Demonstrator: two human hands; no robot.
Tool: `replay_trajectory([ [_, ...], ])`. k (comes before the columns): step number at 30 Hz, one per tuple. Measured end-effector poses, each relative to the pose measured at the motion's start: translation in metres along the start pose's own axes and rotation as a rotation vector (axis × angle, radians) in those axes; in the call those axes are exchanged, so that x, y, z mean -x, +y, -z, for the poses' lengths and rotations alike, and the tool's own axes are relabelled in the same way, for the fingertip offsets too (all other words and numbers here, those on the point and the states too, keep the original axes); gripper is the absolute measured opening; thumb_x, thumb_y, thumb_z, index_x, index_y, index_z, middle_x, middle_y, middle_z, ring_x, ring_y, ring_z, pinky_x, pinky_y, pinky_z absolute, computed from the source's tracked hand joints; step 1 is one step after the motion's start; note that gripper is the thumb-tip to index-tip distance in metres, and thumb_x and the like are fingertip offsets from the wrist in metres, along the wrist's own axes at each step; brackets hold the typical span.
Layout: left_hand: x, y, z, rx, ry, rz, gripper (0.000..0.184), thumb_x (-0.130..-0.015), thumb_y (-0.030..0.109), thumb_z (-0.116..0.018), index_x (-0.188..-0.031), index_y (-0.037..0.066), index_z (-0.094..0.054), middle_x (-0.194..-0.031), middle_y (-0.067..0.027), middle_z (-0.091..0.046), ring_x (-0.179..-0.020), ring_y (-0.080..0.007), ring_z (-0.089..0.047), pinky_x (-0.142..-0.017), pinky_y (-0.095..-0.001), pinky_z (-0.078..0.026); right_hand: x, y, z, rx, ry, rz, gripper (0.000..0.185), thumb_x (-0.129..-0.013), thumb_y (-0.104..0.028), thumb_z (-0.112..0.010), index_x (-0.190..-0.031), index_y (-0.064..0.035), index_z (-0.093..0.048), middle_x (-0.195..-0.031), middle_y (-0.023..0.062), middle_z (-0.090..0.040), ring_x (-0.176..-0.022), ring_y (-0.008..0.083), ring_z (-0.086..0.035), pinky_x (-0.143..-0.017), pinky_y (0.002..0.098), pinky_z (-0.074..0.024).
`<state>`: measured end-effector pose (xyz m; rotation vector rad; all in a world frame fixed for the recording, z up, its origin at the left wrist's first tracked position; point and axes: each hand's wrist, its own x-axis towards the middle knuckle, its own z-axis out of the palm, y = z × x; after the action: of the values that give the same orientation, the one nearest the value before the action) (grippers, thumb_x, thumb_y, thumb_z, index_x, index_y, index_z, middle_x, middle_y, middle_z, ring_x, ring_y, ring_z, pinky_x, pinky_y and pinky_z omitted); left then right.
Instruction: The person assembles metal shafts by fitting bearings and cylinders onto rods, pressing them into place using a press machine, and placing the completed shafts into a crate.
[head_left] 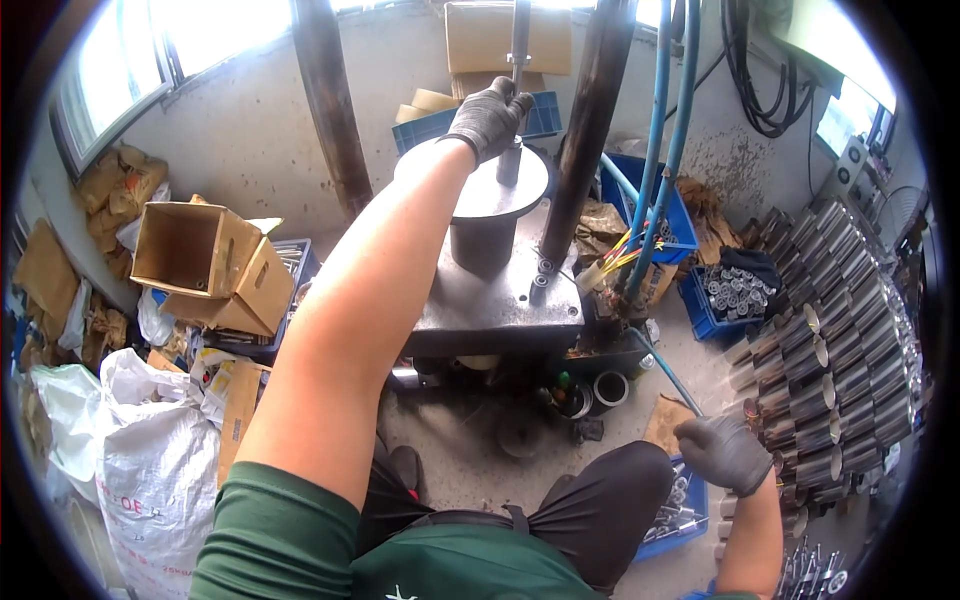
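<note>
My left hand [490, 120], in a dark grey glove, reaches forward with its fingers closed around a slim upright metal rod [520, 45]. Below it, a short metal cylinder [509, 168] stands on a round steel plate [480, 200]. The plate tops a thick pedestal [482, 246] on a heavy metal machine base [490, 318]. Down at the right, my gloved right hand [727, 455] is closed on the end of a blue lever [666, 370] that slopes up to the machine.
Dark steel columns [335, 110] flank the plate, with blue hoses [660, 130] at right. Stacked shiny metal tubes [830, 350] rise at far right. A blue bin of small metal parts [733, 297] sits nearby. Cardboard boxes [205, 255] and white sacks [150, 480] lie left.
</note>
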<state>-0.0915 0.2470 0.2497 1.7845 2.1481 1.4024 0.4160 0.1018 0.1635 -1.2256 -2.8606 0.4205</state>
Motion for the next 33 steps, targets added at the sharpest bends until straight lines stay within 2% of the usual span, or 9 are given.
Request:
replay_trajectory([
  [6,0.000,-0.001,0.002,-0.019,-0.015,-0.015,0.050,-0.108,0.043,-0.058,-0.139,0.004,-0.058,-0.122,-0.0239,-0.074,-0.117,-0.0386,-0.071,-0.102,-0.0466,-0.054,0.000,0.008,-0.002,0.127,-0.152,0.085,0.023,-0.090,-0.020,-0.067,-0.106,-0.0061,-0.076,-0.083,0.0240,-0.072,-0.080,0.0423,-0.073,-0.076,0.0504,-0.0582],
  [12,-0.001,-0.004,-0.001,0.006,-0.016,-0.006,0.050,-0.108,0.044,-0.058,-0.137,0.004,-0.059,-0.121,-0.0237,-0.074,-0.116,-0.0389,-0.071,-0.102,-0.0471,-0.054,-0.001,-0.005,0.006,-0.008,0.000,-0.040,0.025,-0.091,-0.022,-0.064,-0.107,-0.0073,-0.077,-0.082,0.0252,-0.071,-0.084,0.0437,-0.072,-0.080,0.0532,-0.0579],
  [15,-0.003,-0.009,-0.005,0.000,0.012,-0.043,0.041,-0.109,0.043,-0.057,-0.125,0.006,-0.060,-0.111,-0.0198,-0.074,-0.106,-0.0316,-0.072,-0.094,-0.0438,-0.055,0.000,0.001,0.000,0.095,-0.132,0.017,0.025,-0.091,-0.021,-0.064,-0.107,-0.0071,-0.076,-0.085,0.0248,-0.072,-0.085,0.0438,-0.072,-0.079,0.0524,-0.0582],
  [16,-0.002,-0.007,-0.004,0.003,0.002,-0.037,0.043,-0.109,0.044,-0.058,-0.128,0.006,-0.060,-0.113,-0.0210,-0.074,-0.109,-0.0341,-0.072,-0.096,-0.0449,-0.055,0.000,0.004,-0.002,0.115,-0.169,0.016,0.025,-0.090,-0.021,-0.064,-0.106,-0.0070,-0.076,-0.085,0.0247,-0.072,-0.085,0.0439,-0.072,-0.079,0.0524,-0.0581],
  [18,-0.001,-0.007,-0.002,0.008,-0.018,-0.021,0.048,-0.107,0.044,-0.059,-0.135,0.005,-0.060,-0.119,-0.0236,-0.074,-0.115,-0.0392,-0.071,-0.101,-0.0471,-0.054,-0.002,0.005,-0.001,0.058,-0.090,0.001,0.025,-0.091,-0.020,-0.064,-0.108,-0.0069,-0.076,-0.086,0.0245,-0.073,-0.086,0.0440,-0.072,-0.080,0.0518,-0.0583],
  [21,-0.001,-0.007,-0.005,-0.016,0.016,-0.033,0.041,-0.109,0.044,-0.057,-0.126,0.007,-0.060,-0.111,-0.0192,-0.074,-0.107,-0.0312,-0.072,-0.094,-0.0436,-0.055,-0.001,-0.007,0.004,-0.032,0.059,-0.052,0.025,-0.092,-0.020,-0.063,-0.109,-0.0067,-0.076,-0.087,0.0247,-0.073,-0.086,0.0441,-0.072,-0.081,0.0511,-0.0587],
  [24,-0.001,-0.008,-0.006,-0.013,0.021,-0.029,0.042,-0.109,0.045,-0.057,-0.127,0.007,-0.060,-0.112,-0.0197,-0.074,-0.107,-0.0318,-0.072,-0.094,-0.0436,-0.055,0.000,-0.009,0.006,-0.012,0.021,-0.045,0.025,-0.093,-0.020,-0.063,-0.109,-0.0063,-0.076,-0.089,0.0246,-0.073,-0.087,0.0441,-0.072,-0.081,0.0514,-0.0585],
  [27,-0.003,-0.007,-0.004,-0.020,-0.011,-0.022,0.043,-0.109,0.045,-0.057,-0.128,0.006,-0.059,-0.114,-0.0201,-0.073,-0.109,-0.0325,-0.072,-0.095,-0.0435,-0.055,0.000,0.001,0.002,0.093,-0.194,-0.008,0.026,-0.093,-0.020,-0.063,-0.111,-0.0058,-0.076,-0.092,0.0248,-0.074,-0.089,0.0436,-0.073,-0.083,0.0514,-0.0585],
  [33,0.003,-0.003,-0.003,-0.016,0.005,-0.001,0.044,-0.109,0.046,-0.057,-0.129,0.007,-0.060,-0.117,-0.0197,-0.073,-0.112,-0.0322,-0.072,-0.097,-0.0441,-0.055,-0.006,-0.001,0.009,-0.118,0.204,-0.039,0.025,-0.094,-0.014,-0.066,-0.113,-0.0002,-0.073,-0.101,0.0251,-0.073,-0.093,0.0415,-0.073,-0.083,0.0461,-0.0587],
])
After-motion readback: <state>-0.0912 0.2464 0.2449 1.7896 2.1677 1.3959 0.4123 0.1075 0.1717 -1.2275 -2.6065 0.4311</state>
